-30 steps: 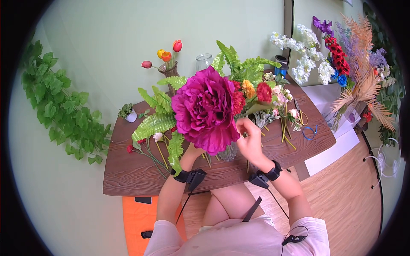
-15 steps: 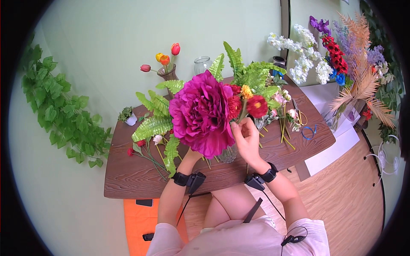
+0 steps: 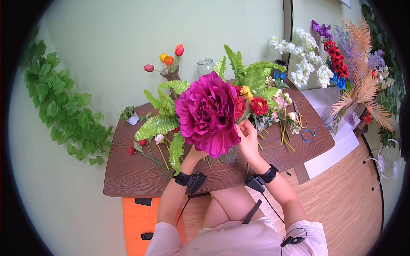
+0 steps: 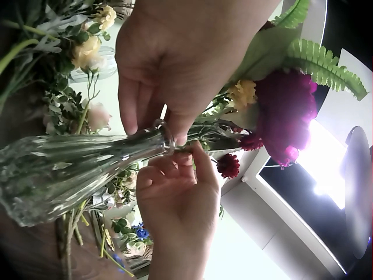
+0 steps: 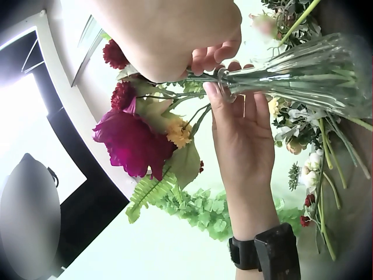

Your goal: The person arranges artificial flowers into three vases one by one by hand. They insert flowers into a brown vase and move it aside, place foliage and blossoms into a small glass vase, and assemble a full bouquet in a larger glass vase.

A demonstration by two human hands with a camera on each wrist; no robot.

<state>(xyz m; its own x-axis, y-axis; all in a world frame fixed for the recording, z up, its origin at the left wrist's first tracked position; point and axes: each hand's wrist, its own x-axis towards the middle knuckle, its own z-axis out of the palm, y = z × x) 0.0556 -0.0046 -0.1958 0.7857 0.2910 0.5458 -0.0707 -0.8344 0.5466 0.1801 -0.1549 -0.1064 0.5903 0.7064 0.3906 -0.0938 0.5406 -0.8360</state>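
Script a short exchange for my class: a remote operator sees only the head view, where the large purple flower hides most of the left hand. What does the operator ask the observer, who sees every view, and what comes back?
Operator: The purple flower blocks my view of the left hand. What is it doing?
Observer: In the right wrist view, it holds the glass vase at its neck.
Operator: I see only the vase's lower part. Do any stems reach inside?
Observer: Yes, that same view shows green stems through the glass, running down inside the vase.
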